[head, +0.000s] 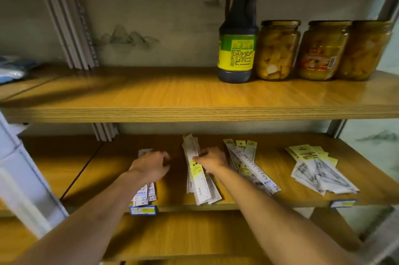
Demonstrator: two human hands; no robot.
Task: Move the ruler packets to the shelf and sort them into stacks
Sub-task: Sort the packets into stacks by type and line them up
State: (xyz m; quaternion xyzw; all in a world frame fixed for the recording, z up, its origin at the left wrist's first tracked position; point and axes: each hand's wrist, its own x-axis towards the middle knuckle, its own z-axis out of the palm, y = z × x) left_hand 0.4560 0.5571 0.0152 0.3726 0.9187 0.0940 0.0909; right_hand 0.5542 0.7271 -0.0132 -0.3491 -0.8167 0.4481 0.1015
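Note:
Several stacks of ruler packets lie on the lower wooden shelf (269, 200). My left hand (151, 167) rests palm down on the leftmost stack (143, 195), its fingers curled over the packets. My right hand (210, 160) pinches a yellow-labelled packet on top of the second stack (200, 187). To the right lies a third stack of long rulers (250, 165). A fourth stack of wider set-square packets (319, 169) sits at the far right.
On the upper shelf (194, 111) stand a dark sauce bottle (237, 33) and three jars of yellow preserves (278, 49). Grey metal rails (69, 27) lean at the back left. Price tags (142, 209) hang on the lower shelf's front edge.

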